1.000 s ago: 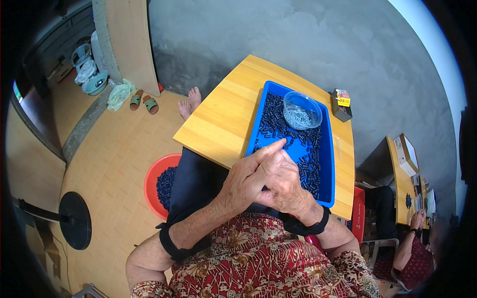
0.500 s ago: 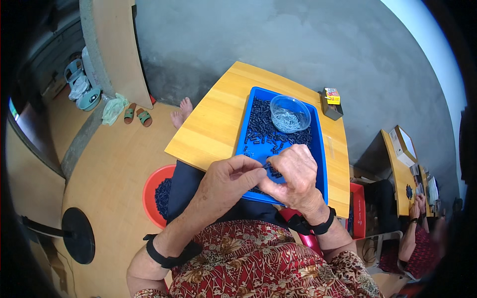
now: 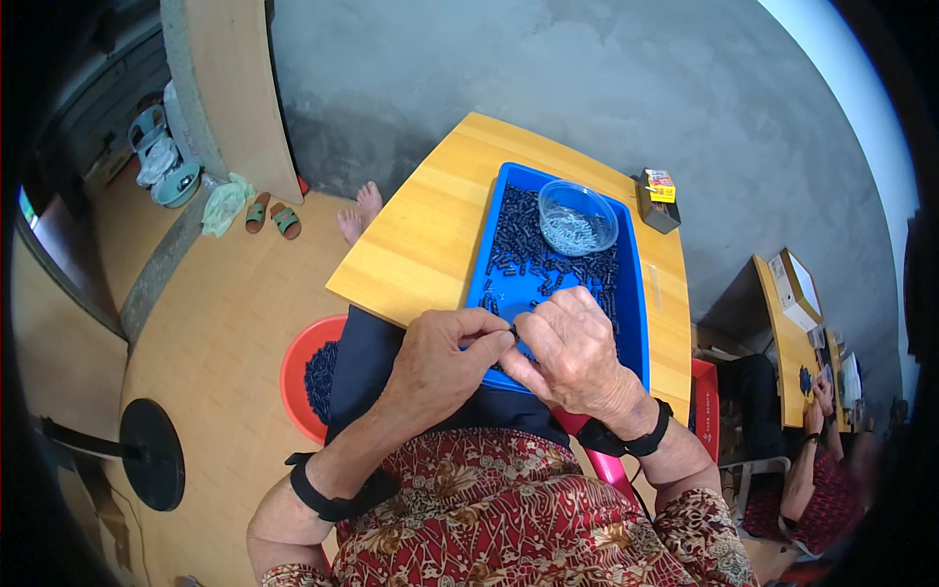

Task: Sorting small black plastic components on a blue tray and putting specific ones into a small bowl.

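Over the near end of a blue tray [image 3: 641, 293], both hands meet with their fingertips almost touching. My left hand [image 3: 445, 357] pinches a small black part [image 3: 514, 334] between thumb and forefinger. Closed fingers of my right hand [image 3: 577, 352] press at the same part from the other side and hide most of it. Many small black cylindrical pieces [image 3: 514, 230] are heaped in the tray's far half. On them sits a clear round plastic bowl [image 3: 577, 217] holding small shiny metal pieces [image 3: 570, 233].
The tray lies on a yellow wooden table [image 3: 416, 235]. A dark box [image 3: 659, 207] with a yellow packet stands at its right edge. On the floor at left is a red basin [image 3: 298, 377] of black pieces. Another person [image 3: 807, 470] works at a table on the right.
My hands stay together over the tray, with the right hand's fingers drawn in slightly nearer the left fingertips. The whole view has shifted a little.
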A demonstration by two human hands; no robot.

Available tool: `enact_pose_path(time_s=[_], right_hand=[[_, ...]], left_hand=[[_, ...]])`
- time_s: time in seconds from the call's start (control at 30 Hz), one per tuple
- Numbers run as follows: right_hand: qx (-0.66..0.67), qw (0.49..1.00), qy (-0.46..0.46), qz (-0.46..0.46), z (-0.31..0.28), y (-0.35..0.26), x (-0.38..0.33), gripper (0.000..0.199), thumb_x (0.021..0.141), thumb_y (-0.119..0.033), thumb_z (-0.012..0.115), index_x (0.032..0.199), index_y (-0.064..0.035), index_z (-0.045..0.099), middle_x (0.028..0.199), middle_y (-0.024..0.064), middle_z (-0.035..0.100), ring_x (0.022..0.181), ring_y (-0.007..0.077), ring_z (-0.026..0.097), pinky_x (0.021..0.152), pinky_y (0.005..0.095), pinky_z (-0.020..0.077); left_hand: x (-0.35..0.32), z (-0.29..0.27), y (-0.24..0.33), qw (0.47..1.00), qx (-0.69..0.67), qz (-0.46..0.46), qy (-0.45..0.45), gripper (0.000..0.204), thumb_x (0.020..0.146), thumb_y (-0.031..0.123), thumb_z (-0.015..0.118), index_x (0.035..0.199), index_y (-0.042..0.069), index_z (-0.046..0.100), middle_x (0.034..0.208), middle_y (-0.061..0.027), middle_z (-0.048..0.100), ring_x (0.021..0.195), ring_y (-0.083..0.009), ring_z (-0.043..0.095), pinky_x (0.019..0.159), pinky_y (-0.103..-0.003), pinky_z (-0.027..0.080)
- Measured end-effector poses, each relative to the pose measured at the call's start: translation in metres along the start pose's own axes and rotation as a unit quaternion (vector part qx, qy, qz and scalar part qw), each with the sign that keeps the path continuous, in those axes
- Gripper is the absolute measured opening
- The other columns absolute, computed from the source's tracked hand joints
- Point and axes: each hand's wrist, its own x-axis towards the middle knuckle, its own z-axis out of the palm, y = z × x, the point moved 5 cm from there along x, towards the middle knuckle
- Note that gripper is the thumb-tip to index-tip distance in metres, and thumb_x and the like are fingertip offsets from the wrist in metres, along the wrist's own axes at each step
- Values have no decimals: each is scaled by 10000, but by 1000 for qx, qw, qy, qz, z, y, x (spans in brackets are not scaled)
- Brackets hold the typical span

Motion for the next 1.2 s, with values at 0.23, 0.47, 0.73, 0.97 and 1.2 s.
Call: enact_pose_path(time_s=[0.23,0.47,0.73,0.97,1.2], right_hand=[[-1,1000,7,10,6,1,-6,220,734,-141,743,732,-71,535,654,69,473,628,242,504,604,388,400],[158,984,-13,80,-15,13,-3,233,757,-98,773,936,-5,657,778,81,634,723,251,600,641,361,460],[302,932,-36,195,-10,25,-7,130,817,-76,725,919,-3,690,826,88,686,775,220,642,709,332,507],[383,880,13,279,-6,30,-19,43,827,-13,702,861,-9,676,773,36,658,683,92,611,630,255,493],[453,801,66,385,-29,61,-36,86,850,-26,736,921,-8,691,855,19,672,787,74,607,708,225,498]], left_hand=[[2,4,-10,1000,-9,2,12,205,884,166,652,940,-21,713,778,-72,706,713,-94,615,678,-273,495],[2,-2,0,997,-68,-2,-21,193,904,159,666,954,-18,724,798,-23,703,742,-65,601,682,-247,485],[3,3,-4,991,-120,-24,-44,167,906,130,662,951,-17,728,829,-22,701,797,-70,611,731,-240,488],[3,0,5,995,-85,-5,-49,153,914,103,661,975,-29,709,871,-51,720,824,-86,639,771,-233,499],[4,0,-2,974,-215,-61,-39,158,910,115,676,1007,-8,700,896,-87,722,850,-135,665,832,-255,502]])
